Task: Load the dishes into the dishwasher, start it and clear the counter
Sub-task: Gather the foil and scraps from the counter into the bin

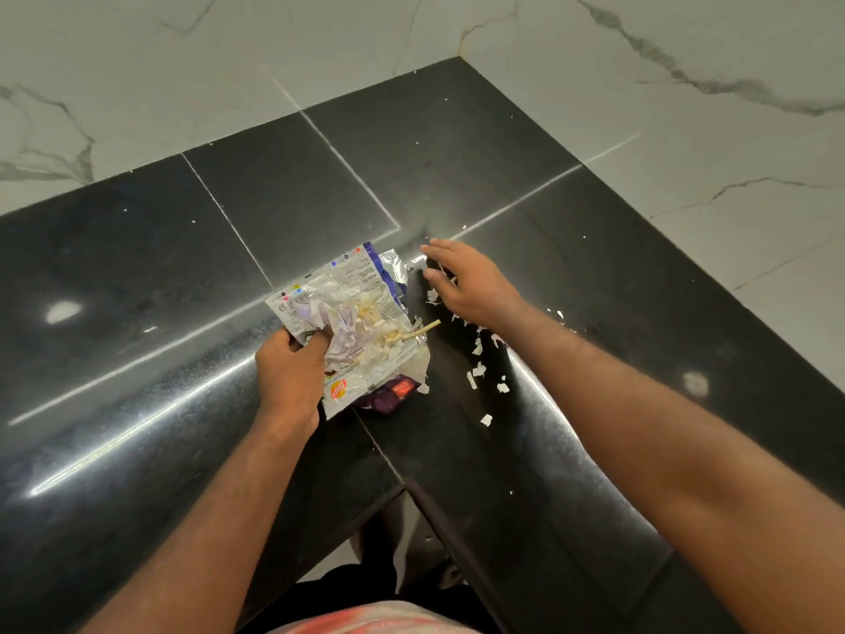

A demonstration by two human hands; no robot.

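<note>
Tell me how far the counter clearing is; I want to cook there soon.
Done: no dishes show on the counter. In hand: left hand grips a wrapper heaped with scraps; right hand, open, reaches beside it. Left: scattered white bits. Dishwasher out of view.

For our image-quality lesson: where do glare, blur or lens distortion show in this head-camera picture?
Head view: bright glare streaks and light spots on the glossy black counter; head view: right forearm looms large near the lower edge, likely wide-lens stretch; wrapper print looks sharp.
</note>
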